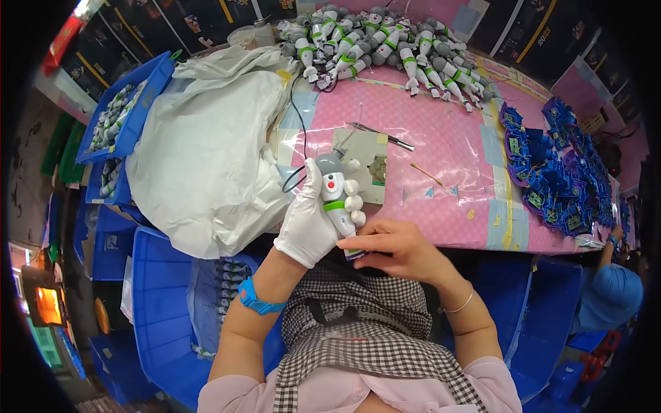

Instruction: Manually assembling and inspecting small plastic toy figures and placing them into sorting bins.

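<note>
My left hand (pixel 303 230), in a white glove, is wrapped around a white toy arm (pixel 332 186) with a grey rounded top, a green band and a red button. Its gloved fingertips show along the toy's right side. At the lower, dark end of the toy, my bare right hand (pixel 406 251) pinches with thumb and index finger. Just beyond the toy lies a flat greyish board (pixel 368 148) on the pink table cover. Whether anything small sits between the right fingertips cannot be made out.
Many similar toy arms (pixel 372 45) are heaped at the back. White sheeting (pixel 200 151) covers the table's left. Tweezers (pixel 382 135) and a thin brown stick (pixel 425 173) lie ahead. Blue-purple parts (pixel 558 172) stand right. Blue bins (pixel 155 296) flank me; another person (pixel 609 296) is far right.
</note>
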Available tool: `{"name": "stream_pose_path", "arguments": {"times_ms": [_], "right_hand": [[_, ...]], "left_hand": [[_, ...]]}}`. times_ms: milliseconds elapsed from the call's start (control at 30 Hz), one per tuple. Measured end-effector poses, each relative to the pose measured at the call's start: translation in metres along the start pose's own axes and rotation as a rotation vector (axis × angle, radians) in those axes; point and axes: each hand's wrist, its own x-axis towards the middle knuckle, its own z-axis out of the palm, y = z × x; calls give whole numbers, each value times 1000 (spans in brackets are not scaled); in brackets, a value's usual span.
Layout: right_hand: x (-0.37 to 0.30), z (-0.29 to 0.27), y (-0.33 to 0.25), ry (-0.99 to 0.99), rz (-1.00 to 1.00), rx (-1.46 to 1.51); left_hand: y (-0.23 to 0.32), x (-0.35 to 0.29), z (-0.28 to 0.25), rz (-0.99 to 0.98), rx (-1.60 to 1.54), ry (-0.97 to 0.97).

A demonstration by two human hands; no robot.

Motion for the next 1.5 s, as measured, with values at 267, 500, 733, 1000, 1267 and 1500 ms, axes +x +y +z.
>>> {"name": "stream_pose_path", "arguments": {"times_ms": [267,500,733,1000,1267,1500], "right_hand": [[27,-47,35,524,519,680],[6,-38,53,639,541,1037],[5,-34,54,521,531,551],[24,-42,77,411,338,8],[22,-59,58,358,667,1275],[23,-57,56,423,509,258]], "left_hand": [[-23,-17,-8,-348,50,114],[-37,-29,-19,-342,143,169],[-44,-38,-5,-180,872,221],[-23,-16,11,26,855,315],[-21,-14,2,12,886,300],[-25,-13,0,55,884,262]]}}
